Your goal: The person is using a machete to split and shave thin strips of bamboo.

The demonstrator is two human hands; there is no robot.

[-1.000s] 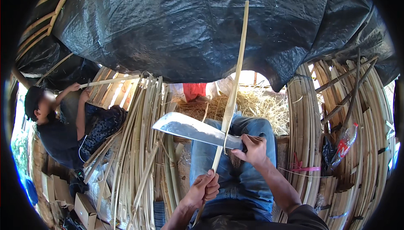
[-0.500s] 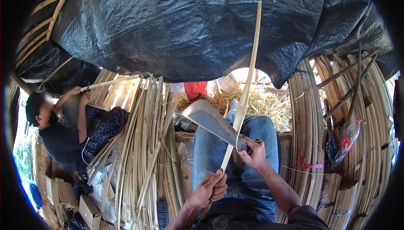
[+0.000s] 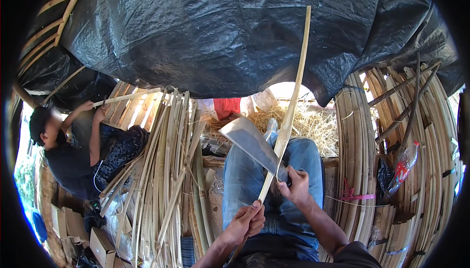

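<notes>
My left hand is closed round the lower end of a long pale bamboo strip, which slants up and away over my lap. In my right hand is the handle of a broad machete; its wide grey blade points to the upper left. The blade's handle end lies against the strip, a little above my left hand. A thin sliver curls at the contact. My legs in blue jeans are under both. My right fingers hide most of the machete's handle.
Piled bamboo strips lean at my left, where a person in dark clothes holds another strip. Stacked slats stand at my right, beside a plastic bottle. Straw lies ahead, below a black tarp.
The bamboo strip's far end has shifted slightly right and down. My right hand and the machete have moved slightly down, and the blade tilts more steeply.
</notes>
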